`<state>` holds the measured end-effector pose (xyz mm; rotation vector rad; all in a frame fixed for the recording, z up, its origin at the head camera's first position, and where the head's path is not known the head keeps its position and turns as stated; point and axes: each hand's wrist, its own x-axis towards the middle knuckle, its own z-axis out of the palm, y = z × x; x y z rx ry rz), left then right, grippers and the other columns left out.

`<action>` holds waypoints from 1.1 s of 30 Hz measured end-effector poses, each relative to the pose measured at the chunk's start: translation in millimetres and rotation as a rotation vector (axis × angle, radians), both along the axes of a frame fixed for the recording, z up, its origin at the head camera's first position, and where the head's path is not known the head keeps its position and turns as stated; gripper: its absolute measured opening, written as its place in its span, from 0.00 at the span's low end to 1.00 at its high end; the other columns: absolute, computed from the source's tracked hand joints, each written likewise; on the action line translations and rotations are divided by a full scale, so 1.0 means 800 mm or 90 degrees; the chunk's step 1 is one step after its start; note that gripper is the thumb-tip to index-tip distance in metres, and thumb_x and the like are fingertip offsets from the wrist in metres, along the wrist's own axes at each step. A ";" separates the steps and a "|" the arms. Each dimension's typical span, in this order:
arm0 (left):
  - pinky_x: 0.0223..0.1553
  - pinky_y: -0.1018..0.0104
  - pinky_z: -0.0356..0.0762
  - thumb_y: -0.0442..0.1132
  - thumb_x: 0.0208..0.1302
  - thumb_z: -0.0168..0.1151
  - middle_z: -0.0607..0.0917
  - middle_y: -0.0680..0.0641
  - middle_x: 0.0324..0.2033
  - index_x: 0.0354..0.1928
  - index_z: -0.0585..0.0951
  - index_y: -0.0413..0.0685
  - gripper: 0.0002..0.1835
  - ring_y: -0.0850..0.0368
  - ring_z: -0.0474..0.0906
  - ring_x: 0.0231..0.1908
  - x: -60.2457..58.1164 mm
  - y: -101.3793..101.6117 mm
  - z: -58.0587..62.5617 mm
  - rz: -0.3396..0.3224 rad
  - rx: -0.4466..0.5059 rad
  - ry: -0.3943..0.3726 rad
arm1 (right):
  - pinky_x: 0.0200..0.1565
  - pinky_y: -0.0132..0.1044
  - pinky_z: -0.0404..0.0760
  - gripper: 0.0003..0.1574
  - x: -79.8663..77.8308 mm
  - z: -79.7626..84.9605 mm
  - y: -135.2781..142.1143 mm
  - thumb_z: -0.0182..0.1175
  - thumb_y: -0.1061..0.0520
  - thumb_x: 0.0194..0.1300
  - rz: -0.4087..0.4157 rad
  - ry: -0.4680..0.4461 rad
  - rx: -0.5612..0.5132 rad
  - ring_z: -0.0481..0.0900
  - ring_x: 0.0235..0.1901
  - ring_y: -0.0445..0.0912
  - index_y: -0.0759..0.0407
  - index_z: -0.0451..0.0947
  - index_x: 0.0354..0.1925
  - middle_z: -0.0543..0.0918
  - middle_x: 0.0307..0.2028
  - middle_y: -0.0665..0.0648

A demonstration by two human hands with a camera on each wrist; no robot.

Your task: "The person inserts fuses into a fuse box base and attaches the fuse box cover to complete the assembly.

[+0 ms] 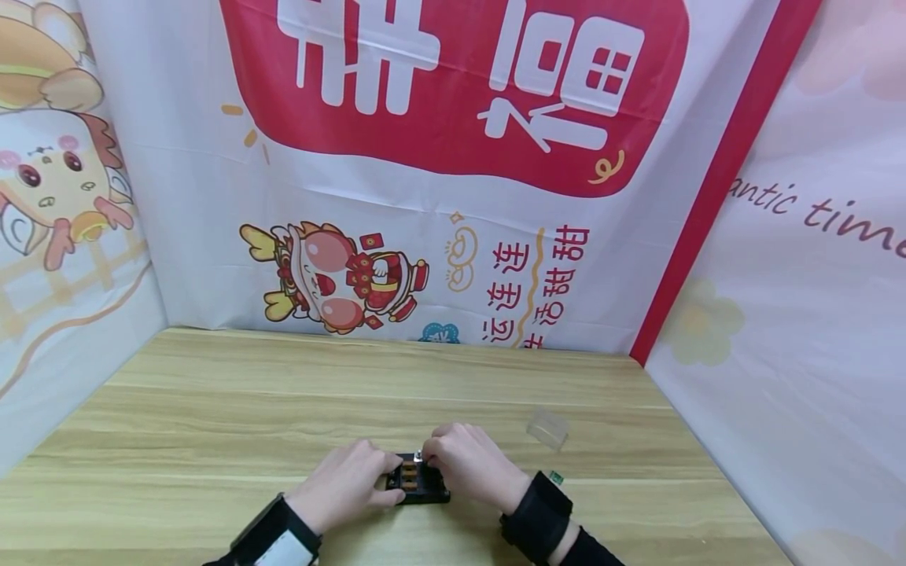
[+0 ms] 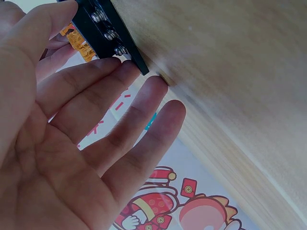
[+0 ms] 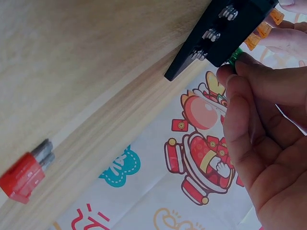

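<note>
A black fuse block (image 1: pixel 425 495) with several orange blade fuses (image 1: pixel 409 475) sits between the hands, just above the wooden tabletop or on it. My left hand (image 1: pixel 350 483) holds its left end between thumb and fingers, the other fingers extended beneath in the left wrist view. My right hand (image 1: pixel 477 464) pinches a small green blade fuse (image 3: pixel 235 56) at the block's side, mostly covered by the fingertips. Metal prongs (image 3: pixel 211 34) show on the block's face in the right wrist view. There, a red blade fuse (image 3: pixel 23 177) with two metal legs lies apart on the table.
A clear plastic box or lid (image 1: pixel 548 428) lies on the table (image 1: pixel 283 393) beyond the right hand. A small green piece (image 1: pixel 556 477) is beside the right wristband. Printed cloth walls (image 1: pixel 354 189) stand at the back and sides.
</note>
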<state>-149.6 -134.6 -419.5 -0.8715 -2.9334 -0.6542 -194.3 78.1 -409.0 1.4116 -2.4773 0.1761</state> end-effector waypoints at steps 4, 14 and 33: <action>0.23 0.70 0.63 0.51 0.55 0.67 0.75 0.61 0.24 0.28 0.79 0.62 0.07 0.65 0.66 0.23 0.000 0.000 0.000 0.000 0.000 0.001 | 0.30 0.19 0.68 0.10 0.000 0.000 0.000 0.67 0.65 0.52 -0.003 -0.006 0.001 0.72 0.25 0.29 0.50 0.83 0.30 0.75 0.25 0.40; 0.21 0.70 0.62 0.52 0.55 0.67 0.74 0.61 0.23 0.27 0.78 0.62 0.08 0.65 0.65 0.22 0.001 0.000 0.000 -0.003 -0.003 0.010 | 0.30 0.20 0.69 0.09 -0.001 -0.001 -0.001 0.68 0.64 0.52 -0.002 -0.007 0.000 0.72 0.26 0.29 0.50 0.83 0.31 0.76 0.26 0.41; 0.22 0.70 0.63 0.52 0.55 0.67 0.75 0.61 0.24 0.29 0.80 0.62 0.07 0.65 0.66 0.23 0.000 -0.001 0.001 0.003 -0.003 -0.001 | 0.30 0.21 0.69 0.10 -0.002 -0.003 -0.003 0.68 0.64 0.51 -0.014 -0.003 0.008 0.72 0.26 0.29 0.50 0.82 0.30 0.76 0.26 0.40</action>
